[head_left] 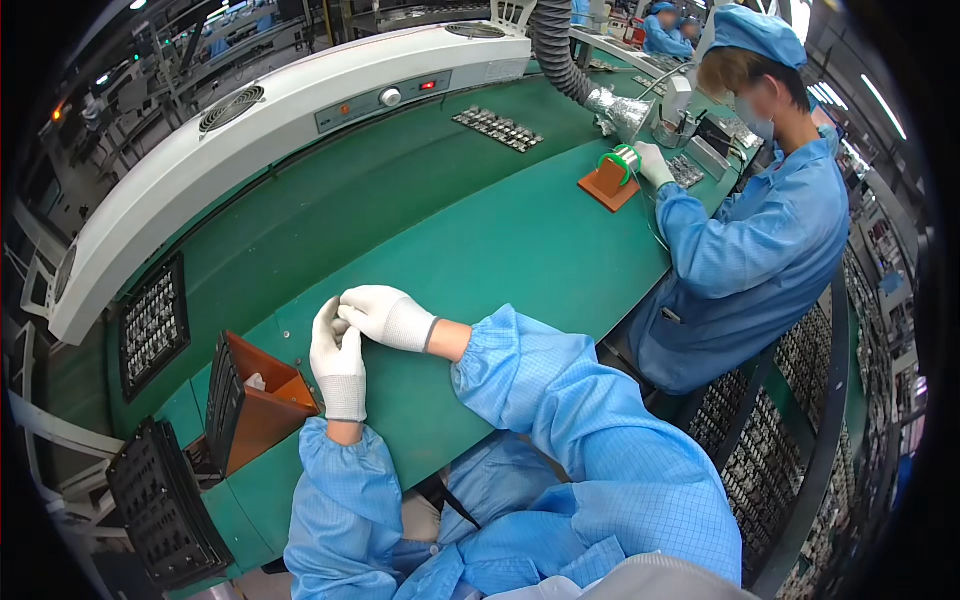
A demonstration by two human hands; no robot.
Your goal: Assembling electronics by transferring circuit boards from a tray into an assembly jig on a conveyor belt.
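Note:
Both of my hands wear white knit gloves and meet above the green bench top (410, 410). My left hand (338, 362) points away from me, its fingers bent inward and closed. From the right, my right hand (388, 318) reaches across with curled fingers that touch the left fingertips. Whatever the fingers hold, if anything, is hidden between them. Nearest to my left hand stands an orange-brown open box (262, 420) with something white inside. Black trays (222, 395) lean against the box's left side.
Dark trays (165, 510) stack at the near left; a tray of small metal parts (155, 325) lies beyond. A white overhead unit (250, 120) spans the back. At right, a co-worker (760, 220) in blue sits by a green spool (625, 160) on an orange-brown stand (607, 188).

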